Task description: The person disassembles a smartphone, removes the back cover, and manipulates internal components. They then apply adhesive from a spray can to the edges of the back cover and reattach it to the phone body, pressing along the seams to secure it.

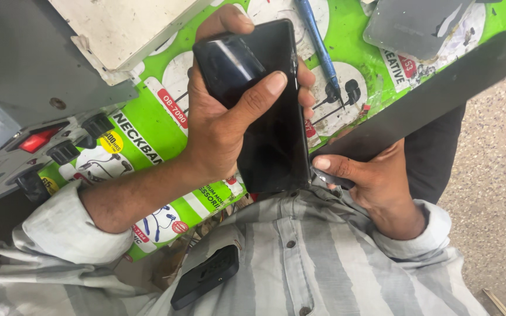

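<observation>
Your tabletop [358, 35] wears bright green printed sheet showing earphone pictures. Blue-handled screwdriver [318, 47] lies on it at top, tip toward you. Grey phone back cover [408, 23] rests at top right corner. Off-white box [124, 29] sits top left, chipped at its edge. Grey power strip [24, 158] at your left: red switch lit, black plugs in sockets. Small black case [205, 276] lies on your striped shirt [323, 263]. Speckled floor [493, 175] on your right.

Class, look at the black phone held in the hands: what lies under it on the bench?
Under the phone lies a green printed mat, with a blue screwdriver beside it. The phone and left hand cover the mat directly beneath.
</observation>
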